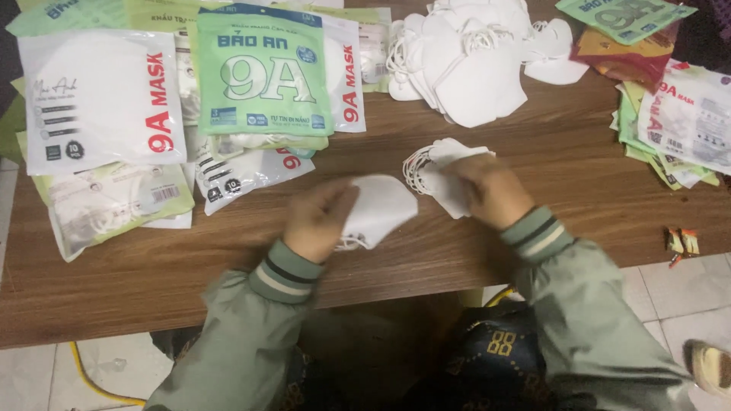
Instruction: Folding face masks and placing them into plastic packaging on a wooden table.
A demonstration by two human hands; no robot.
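One white mask (381,207) pinched in left hand (324,221); right hand (491,190) closed on small mask stack (438,164).

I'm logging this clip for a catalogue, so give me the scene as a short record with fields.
Surface: brown wooden table
Left hand: grips a single white face mask
Right hand: rests on a small stack of white masks
Far side: large pile of loose white masks
Left of table: white and green mask packets
Right edge: more packets
Sleeves: grey-green with striped cuffs
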